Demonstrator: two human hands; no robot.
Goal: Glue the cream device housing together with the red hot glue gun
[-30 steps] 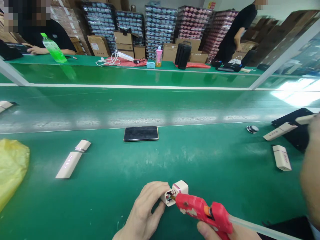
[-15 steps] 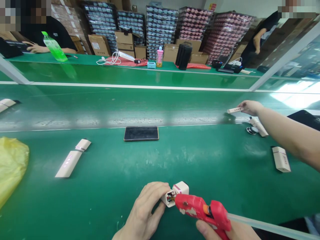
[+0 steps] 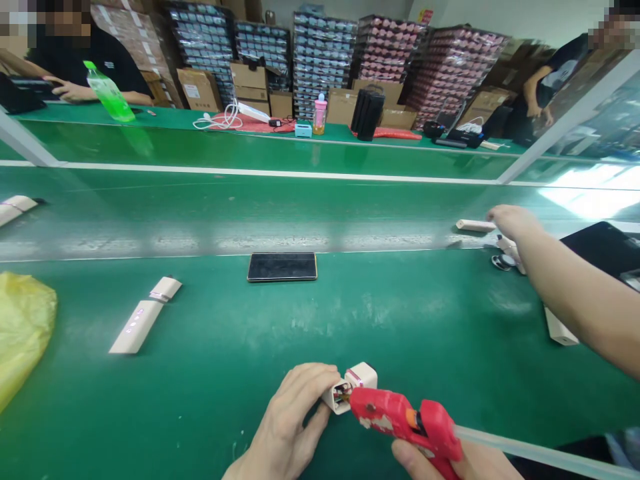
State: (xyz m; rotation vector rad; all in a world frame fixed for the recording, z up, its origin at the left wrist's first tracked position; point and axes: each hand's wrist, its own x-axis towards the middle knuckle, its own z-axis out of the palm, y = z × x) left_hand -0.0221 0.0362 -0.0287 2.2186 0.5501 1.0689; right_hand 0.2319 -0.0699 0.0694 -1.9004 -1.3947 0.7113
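Observation:
My left hand (image 3: 287,427) is closed around a small white device shell (image 3: 350,385) whose open end shows wires inside; it rests on the green table (image 3: 320,320) near the front edge. My right hand (image 3: 450,461) grips a red hot glue gun (image 3: 407,423), and the nozzle touches the open end of the shell. A clear glue stick (image 3: 545,455) trails out of the gun's back to the right.
A black phone (image 3: 283,267) lies flat mid-table. A long white device with its cap (image 3: 145,319) lies at left beside a yellow bag (image 3: 23,327). A co-worker's arm (image 3: 570,287) reaches in from the right to a white part (image 3: 475,225) on the conveyor belt. Another white part (image 3: 560,330) lies under that arm.
The co-worker's arm reached in from the right and set a white part down on the belt. My hands, the shell and the glue gun stayed in place.

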